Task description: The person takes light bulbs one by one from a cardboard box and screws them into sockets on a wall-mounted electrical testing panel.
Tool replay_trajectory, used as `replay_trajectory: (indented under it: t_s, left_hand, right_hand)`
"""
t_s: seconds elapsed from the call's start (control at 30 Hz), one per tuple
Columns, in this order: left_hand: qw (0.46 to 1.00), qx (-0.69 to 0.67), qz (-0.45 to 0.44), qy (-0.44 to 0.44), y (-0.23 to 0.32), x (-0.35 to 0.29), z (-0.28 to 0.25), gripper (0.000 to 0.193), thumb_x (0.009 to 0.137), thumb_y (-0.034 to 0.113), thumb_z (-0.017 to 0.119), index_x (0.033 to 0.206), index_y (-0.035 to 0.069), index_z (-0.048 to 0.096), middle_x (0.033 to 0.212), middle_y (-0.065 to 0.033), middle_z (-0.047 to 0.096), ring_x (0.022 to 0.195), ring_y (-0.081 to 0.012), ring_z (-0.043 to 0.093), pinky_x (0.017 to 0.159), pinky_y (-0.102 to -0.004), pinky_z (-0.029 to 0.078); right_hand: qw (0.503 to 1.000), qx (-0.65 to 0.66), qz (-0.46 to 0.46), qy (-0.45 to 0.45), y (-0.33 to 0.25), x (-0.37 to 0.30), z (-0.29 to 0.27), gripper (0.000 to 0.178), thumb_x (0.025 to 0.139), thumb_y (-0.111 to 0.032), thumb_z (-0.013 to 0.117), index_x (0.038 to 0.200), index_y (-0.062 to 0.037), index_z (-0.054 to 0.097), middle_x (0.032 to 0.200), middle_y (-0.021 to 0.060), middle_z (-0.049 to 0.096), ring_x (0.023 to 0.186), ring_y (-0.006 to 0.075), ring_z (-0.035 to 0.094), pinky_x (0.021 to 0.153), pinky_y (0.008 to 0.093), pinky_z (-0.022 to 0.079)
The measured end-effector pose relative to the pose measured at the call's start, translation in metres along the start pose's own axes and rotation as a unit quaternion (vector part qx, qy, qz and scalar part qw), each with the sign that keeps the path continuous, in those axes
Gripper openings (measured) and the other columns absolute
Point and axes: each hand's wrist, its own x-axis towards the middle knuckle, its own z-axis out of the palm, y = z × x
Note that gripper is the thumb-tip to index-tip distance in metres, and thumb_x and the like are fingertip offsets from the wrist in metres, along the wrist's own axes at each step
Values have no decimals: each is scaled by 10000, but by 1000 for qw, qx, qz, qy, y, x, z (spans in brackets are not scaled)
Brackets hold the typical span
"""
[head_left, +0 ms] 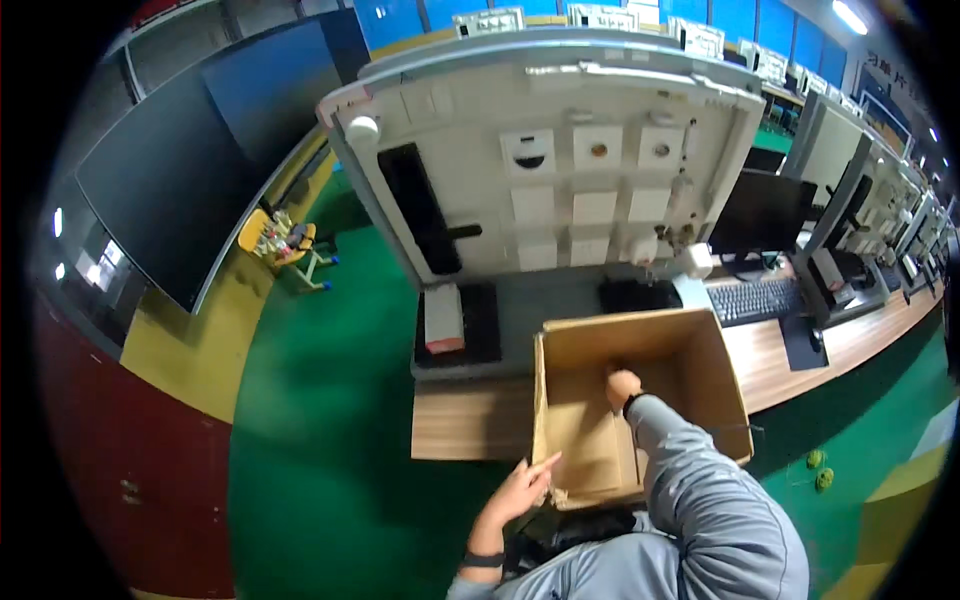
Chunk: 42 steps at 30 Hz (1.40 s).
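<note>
An open cardboard box [715,360] sits in front of me, its far side against the wooden desk [470,415] and its near side by my lap. My right hand [622,388] reaches down inside it, close to the far inner wall. The fingers there look closed, but their tips and anything in them are hidden. My left hand [522,490] grips the near left edge of the box, with the index finger stretched out over the rim. Inside the box I see bare brown cardboard and a seam or gap in the bottom.
Behind the box stands a large white panel [470,110] with mounted switches and modules. A small white box [443,315] lies on its base. To the right are a keyboard [755,300], monitor [760,215] and mouse [816,338]; at left, a yellow chair [262,235] holding items.
</note>
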Motion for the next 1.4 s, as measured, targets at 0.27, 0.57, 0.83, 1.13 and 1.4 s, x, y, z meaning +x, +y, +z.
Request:
replay_trajectory:
  t_s: [0.27, 0.57, 0.83, 1.13, 1.4]
  left_hand:
    - [997, 38, -58, 22, 13, -3, -1, 388, 940, 210, 526, 1326, 251, 548, 849, -147, 484, 786, -268, 508, 815, -334, 448]
    - [994, 3, -106, 0, 37, 4, -3, 353, 940, 185, 540, 1291, 184, 583, 1064, -150, 526, 1010, -241, 539, 931, -302, 415]
    - [997, -9, -82, 11, 25, 2, -3, 351, 933, 185, 559, 1282, 181, 592, 1054, -136, 530, 1009, -230, 530, 943, -307, 407]
    - [998, -7, -52, 16, 17, -1, -1, 358, 935, 207, 563, 1293, 196, 586, 851, -57, 436, 817, -173, 475, 827, -277, 412]
    - [999, 11, -45, 9, 6, 2, -2, 354, 943, 233, 551, 1294, 201, 583, 852, -71, 434, 815, -188, 482, 829, -287, 419]
  right_hand:
    - [959, 128, -247, -55, 31, -7, -120, 372, 680, -349, 736, 908, -57, 698, 895, 164, 685, 827, 302, 664, 722, 414, 533]
    - [770, 378, -99, 504, 108, -36, -371, 460, 674, -138, 723, 1073, -64, 506, 976, 185, 582, 930, 334, 585, 811, 411, 488]
    - [759, 186, -81, 618, 99, 1, -396, 472, 709, -93, 724, 1105, -87, 467, 1057, 167, 510, 991, 361, 551, 811, 430, 504]
    - [794, 84, 10, 602, 85, 23, -390, 461, 758, -310, 717, 1080, -87, 472, 976, 143, 541, 860, 328, 611, 675, 406, 549]
    - [481, 826, 51, 289, 84, 66, -389, 541, 900, -405, 566, 1170, 37, 406, 833, 184, 583, 537, 211, 589, 414, 286, 465]
